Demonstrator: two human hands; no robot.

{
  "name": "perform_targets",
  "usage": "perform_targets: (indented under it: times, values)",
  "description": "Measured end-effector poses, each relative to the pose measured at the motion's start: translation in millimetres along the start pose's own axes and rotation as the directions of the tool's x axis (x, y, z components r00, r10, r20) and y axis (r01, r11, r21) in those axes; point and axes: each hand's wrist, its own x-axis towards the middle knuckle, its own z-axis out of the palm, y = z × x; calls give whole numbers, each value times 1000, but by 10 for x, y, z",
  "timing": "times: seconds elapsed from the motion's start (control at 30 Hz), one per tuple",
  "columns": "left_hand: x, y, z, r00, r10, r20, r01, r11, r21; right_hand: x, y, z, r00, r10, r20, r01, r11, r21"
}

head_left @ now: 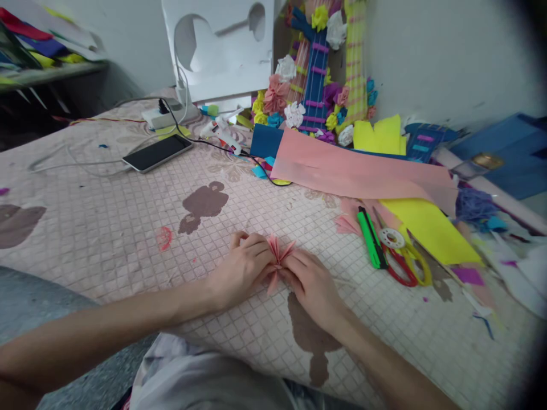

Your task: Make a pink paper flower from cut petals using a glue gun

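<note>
Between my two hands is a small pink paper flower [278,250], pleated and pinched at its middle, with its folds fanned out above and below. My left hand [250,265] grips it from the left, fingers curled. From the right, my right hand [314,287] pinches the same flower near its centre. Both hands rest low over the quilted tablecloth [239,228], and my fingers hide part of the paper.
Right of my hands lie a green box cutter [371,238], red-handled scissors [399,267] and yellow-handled scissors [416,265]. Pink paper [354,171] and yellow paper [436,228] lie behind. A phone [158,153], glue gun [222,134], power strip [160,118] and decorated guitars [316,80] stand farther back.
</note>
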Motion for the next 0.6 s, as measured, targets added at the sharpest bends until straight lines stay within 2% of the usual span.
perform_targets:
  times: [0.2,0.4,0.6]
  values:
    - [-33,-28,10,1000,-17,-18,16,1000,-22,-59,72,-140,997,17,76,-26,992,123]
    - [-41,-17,-4,999,-16,-36,15,999,-36,-78,101,-218,995,26,93,-28,999,24]
    - [-18,-14,-17,999,1,-37,-3,999,-37,-90,128,-232,995,11,95,-12,1000,12]
